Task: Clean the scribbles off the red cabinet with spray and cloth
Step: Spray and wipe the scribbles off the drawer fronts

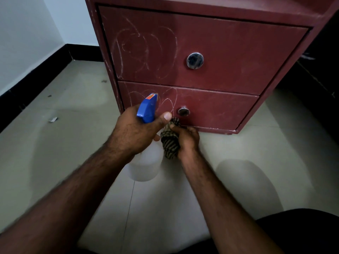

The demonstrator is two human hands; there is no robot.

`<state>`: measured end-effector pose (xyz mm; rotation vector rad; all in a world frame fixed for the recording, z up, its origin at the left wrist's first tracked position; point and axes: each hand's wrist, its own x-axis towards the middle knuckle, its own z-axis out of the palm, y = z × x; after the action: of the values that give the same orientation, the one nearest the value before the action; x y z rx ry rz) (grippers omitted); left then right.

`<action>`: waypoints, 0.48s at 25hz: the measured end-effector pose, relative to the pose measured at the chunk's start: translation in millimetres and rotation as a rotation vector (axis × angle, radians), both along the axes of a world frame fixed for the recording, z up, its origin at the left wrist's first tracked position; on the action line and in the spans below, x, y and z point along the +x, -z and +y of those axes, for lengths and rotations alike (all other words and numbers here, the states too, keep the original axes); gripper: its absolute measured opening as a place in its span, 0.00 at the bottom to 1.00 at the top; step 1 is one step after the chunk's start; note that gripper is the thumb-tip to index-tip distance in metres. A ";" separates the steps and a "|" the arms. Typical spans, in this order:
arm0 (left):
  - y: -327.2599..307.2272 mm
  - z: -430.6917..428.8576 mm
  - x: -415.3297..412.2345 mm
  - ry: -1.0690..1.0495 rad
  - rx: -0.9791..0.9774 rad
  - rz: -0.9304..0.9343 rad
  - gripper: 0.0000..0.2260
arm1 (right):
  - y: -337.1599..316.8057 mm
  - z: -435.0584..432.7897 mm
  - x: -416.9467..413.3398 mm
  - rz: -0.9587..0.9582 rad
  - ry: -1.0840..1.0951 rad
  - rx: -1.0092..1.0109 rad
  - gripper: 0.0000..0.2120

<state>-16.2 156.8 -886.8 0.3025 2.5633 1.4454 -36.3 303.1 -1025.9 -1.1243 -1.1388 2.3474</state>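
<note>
Bare hairy forearms (77, 187) w/ black garment (302, 233) btm-right.

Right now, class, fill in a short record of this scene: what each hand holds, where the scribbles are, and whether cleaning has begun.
left hand: grips spray bottle, nozzle facing cabinet
right hand: grips striped cloth
scribbles: white lines, left side of top drawer and bottom drawer
cabinet: red, two drawers
progress: scribbles not yet wiped
</note>
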 end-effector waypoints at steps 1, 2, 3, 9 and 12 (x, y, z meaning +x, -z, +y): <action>0.1 -0.3 -1.1 0.001 -0.005 0.004 0.18 | -3.3 0.3 -3.8 0.017 -0.001 -0.003 0.27; 0.8 -0.3 -2.0 0.002 -0.006 0.010 0.19 | -4.7 -0.9 -5.6 0.021 -0.013 -0.008 0.29; 1.8 0.0 -2.5 0.003 -0.003 0.014 0.19 | -3.4 -2.6 -4.4 0.025 -0.032 -0.009 0.28; 4.7 -1.9 -3.1 0.012 -0.005 0.002 0.20 | -1.3 -7.3 -0.9 0.038 0.010 -0.028 0.27; 8.8 -1.4 -6.2 0.020 -0.055 -0.014 0.22 | -5.8 -6.5 -3.1 0.081 -0.012 -0.024 0.33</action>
<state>-22.4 155.3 -895.6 0.3076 2.5765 1.3636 -39.4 296.6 -1020.1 -1.0238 -1.0944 2.3986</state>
